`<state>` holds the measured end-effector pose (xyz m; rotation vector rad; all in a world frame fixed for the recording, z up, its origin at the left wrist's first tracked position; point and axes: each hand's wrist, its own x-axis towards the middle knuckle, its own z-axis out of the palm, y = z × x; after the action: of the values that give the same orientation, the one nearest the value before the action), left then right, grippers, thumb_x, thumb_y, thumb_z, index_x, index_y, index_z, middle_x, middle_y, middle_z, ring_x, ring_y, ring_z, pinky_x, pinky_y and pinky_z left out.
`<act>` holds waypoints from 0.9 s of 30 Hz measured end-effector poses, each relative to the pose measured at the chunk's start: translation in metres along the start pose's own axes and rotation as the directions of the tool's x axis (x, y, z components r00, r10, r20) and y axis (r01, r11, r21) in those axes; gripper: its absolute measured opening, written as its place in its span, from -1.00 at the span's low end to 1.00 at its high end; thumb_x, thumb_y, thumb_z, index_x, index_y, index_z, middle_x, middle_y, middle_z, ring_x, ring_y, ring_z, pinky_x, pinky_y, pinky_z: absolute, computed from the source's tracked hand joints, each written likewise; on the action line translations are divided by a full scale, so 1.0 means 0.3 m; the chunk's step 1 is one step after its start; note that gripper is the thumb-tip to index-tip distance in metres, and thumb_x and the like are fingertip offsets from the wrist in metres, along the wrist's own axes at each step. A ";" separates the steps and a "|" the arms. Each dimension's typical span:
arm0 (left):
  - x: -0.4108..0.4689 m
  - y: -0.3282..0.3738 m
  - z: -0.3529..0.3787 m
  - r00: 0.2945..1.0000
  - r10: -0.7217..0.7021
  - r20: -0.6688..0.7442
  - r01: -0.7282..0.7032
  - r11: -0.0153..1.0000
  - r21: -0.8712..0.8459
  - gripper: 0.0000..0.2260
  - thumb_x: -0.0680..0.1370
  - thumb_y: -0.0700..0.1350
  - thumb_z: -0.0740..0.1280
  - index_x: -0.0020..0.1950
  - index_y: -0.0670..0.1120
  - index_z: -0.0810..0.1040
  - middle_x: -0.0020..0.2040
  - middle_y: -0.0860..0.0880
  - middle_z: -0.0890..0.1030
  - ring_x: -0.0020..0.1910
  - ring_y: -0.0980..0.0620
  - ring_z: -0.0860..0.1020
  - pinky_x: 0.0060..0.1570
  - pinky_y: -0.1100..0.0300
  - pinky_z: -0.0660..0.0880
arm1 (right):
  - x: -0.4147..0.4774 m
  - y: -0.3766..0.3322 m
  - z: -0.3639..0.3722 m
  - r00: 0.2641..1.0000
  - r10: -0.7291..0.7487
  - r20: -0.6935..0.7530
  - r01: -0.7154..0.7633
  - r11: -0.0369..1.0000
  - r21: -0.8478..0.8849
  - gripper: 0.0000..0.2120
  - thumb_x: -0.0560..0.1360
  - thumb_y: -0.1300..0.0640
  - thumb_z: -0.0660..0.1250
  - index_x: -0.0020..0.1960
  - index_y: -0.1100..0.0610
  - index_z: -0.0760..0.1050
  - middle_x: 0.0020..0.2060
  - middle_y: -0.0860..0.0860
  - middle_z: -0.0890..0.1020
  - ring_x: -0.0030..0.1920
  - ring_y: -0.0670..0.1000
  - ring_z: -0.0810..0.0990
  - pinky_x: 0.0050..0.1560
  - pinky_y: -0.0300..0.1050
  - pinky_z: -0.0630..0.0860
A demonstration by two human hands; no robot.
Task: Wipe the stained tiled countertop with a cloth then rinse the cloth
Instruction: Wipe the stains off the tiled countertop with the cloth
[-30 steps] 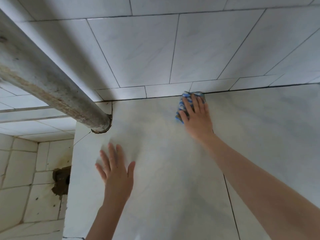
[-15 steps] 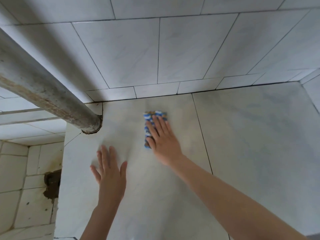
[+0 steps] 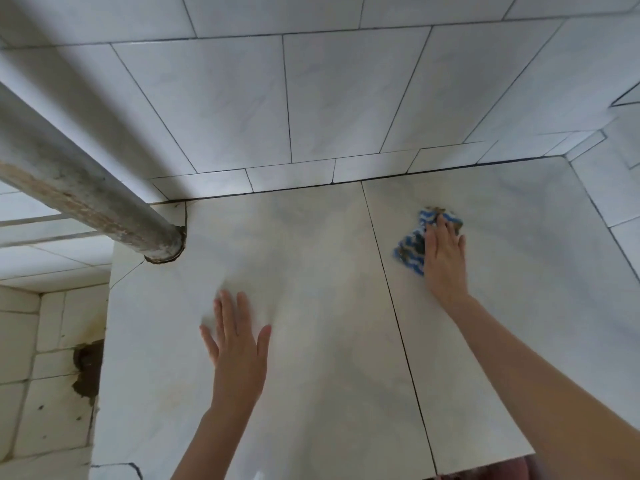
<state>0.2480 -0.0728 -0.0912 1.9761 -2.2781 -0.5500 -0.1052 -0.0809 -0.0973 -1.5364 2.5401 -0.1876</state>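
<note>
The blue-and-white cloth lay bunched on the right-hand tile of the pale tiled countertop, just right of the dark grout line that ran between the two large tiles and a little short of the back wall. The right hand pressed flat upon it, fingers extended and close together, covering its right part rather than gripping it. The left hand rested palm-down on the left-hand tile, fingers spread and holding nothing, well apart from the cloth. Behind the counter rose a wall of grey marbled tiles. A thick, corroded pipe crossed from the upper left and met the counter's rear left corner, near the left hand's side. Beyond the counter's left edge, lower down, stood older cream tiles with a dark broken hole. Compared with half a second earlier, the cloth and right hand had crossed the grout line from the left tile onto the right one, while the left hand had kept its flat, open posture.
</note>
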 end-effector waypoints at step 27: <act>-0.052 0.011 0.017 1.000 0.027 -0.013 -0.027 1.000 0.012 -0.45 0.61 0.07 0.09 0.51 -0.16 0.06 0.53 -0.17 -0.02 0.50 -0.08 -0.06 0.41 -0.16 -0.09 | -0.336 0.130 0.040 0.997 0.061 0.042 -0.056 0.993 -0.104 -0.44 0.64 -0.06 -0.30 0.51 0.16 0.09 0.48 0.20 0.20 0.52 0.10 0.00 0.45 0.02 -0.12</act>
<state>0.2460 -0.0562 -0.0923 1.9449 -2.3027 -0.5206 -0.0905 0.0262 -0.1089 -1.4807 2.5925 -0.0150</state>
